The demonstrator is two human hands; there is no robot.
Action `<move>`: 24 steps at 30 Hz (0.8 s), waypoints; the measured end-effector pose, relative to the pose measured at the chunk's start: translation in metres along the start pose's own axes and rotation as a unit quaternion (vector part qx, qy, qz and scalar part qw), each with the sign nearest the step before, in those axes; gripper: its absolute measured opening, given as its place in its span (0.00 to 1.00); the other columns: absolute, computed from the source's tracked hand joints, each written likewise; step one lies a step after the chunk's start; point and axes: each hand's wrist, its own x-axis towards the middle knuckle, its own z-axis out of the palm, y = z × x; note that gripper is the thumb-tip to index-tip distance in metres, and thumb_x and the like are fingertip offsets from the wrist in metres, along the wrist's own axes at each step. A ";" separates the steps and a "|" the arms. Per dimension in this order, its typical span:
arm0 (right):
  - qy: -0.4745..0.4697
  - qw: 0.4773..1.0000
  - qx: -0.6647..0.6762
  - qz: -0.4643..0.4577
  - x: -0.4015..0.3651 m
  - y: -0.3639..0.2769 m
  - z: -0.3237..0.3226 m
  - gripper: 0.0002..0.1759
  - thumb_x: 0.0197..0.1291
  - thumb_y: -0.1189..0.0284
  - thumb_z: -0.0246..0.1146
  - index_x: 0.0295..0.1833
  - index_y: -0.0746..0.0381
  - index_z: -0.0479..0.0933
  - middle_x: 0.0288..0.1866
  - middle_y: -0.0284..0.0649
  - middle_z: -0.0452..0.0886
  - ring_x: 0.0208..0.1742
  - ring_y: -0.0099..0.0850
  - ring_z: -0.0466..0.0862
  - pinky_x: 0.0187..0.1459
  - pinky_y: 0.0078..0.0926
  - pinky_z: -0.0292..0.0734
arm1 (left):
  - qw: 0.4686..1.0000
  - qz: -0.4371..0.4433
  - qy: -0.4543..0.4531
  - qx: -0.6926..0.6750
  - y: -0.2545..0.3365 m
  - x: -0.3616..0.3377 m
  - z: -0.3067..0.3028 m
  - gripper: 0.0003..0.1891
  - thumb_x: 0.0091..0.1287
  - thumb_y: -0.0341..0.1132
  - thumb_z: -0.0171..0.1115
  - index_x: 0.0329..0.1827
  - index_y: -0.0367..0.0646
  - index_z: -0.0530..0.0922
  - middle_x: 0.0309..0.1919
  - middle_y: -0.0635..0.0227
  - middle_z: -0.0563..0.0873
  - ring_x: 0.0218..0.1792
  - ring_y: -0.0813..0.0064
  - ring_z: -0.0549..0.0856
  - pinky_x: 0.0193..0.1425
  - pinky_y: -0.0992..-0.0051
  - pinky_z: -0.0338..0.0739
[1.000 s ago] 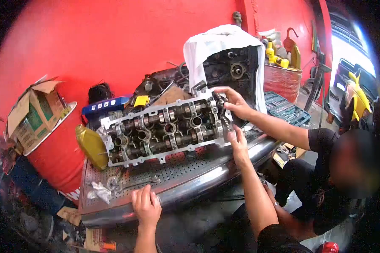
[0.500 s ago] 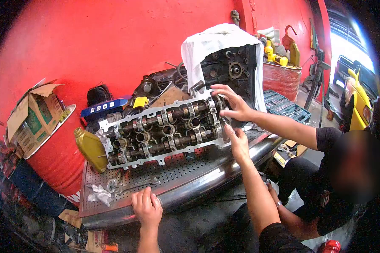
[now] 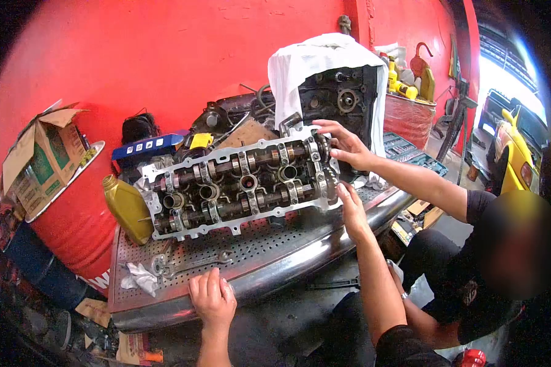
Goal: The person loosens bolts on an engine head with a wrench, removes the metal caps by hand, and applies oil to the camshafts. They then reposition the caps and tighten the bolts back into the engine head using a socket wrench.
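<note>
A cylinder head [image 3: 263, 194] with two camshafts stands tilted on the perforated bench [image 3: 263, 235], its camshafts facing me. My right hand [image 3: 354, 214] grips its right end, beside the lower camshaft gear [image 3: 332, 183]; some fingertips are hidden. A co-worker's hand [image 3: 344, 147] spreads around the upper gear at the same end. Resting on the bench's rounded front edge, my left hand [image 3: 213, 300] holds nothing, its fingers loosely bent. Just behind it lie a metal connecting rod [image 3: 193, 264] and a crumpled white rag [image 3: 139, 279].
A gold oil bottle [image 3: 127, 208] leans at the head's left end. Behind stands an engine block [image 3: 355, 101] under a white cloth [image 3: 284, 76]. A socket set [image 3: 413, 156] lies to the right. A co-worker [image 3: 465, 263] crouches at right; a red drum [image 3: 73, 244] stands left.
The view has shifted slightly. My right hand and the co-worker's hand remain at the head's right end, their fingers slightly moved. My left hand stays on the bench edge.
</note>
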 end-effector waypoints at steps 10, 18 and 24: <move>0.142 0.974 0.148 -0.099 -0.001 0.073 0.000 0.23 0.76 0.61 0.60 0.68 0.62 0.72 0.50 0.29 0.77 0.39 0.16 0.70 0.41 0.16 0.67 | 1.000 0.001 -0.002 -0.002 0.003 0.002 -0.004 0.18 0.57 0.22 0.65 0.51 0.33 0.80 0.43 0.55 0.84 0.44 0.52 0.80 0.52 0.55 0.76; 0.188 0.957 -0.058 -0.215 -0.015 0.031 0.003 0.13 0.73 0.67 0.63 0.52 0.67 0.77 0.43 0.39 0.81 0.43 0.25 0.79 0.48 0.26 0.75 | 1.000 0.002 0.000 -0.003 0.005 0.003 -0.004 0.17 0.58 0.22 0.65 0.52 0.33 0.79 0.43 0.55 0.84 0.44 0.52 0.80 0.52 0.55 0.75; 0.133 0.953 -0.143 -0.232 -0.042 -0.036 0.011 0.08 0.68 0.71 0.66 0.45 0.65 0.80 0.27 0.35 0.80 0.27 0.21 0.76 0.33 0.22 0.74 | 1.000 0.005 -0.004 -0.003 0.003 0.001 -0.003 0.18 0.58 0.23 0.65 0.53 0.33 0.79 0.44 0.55 0.84 0.44 0.52 0.80 0.52 0.54 0.75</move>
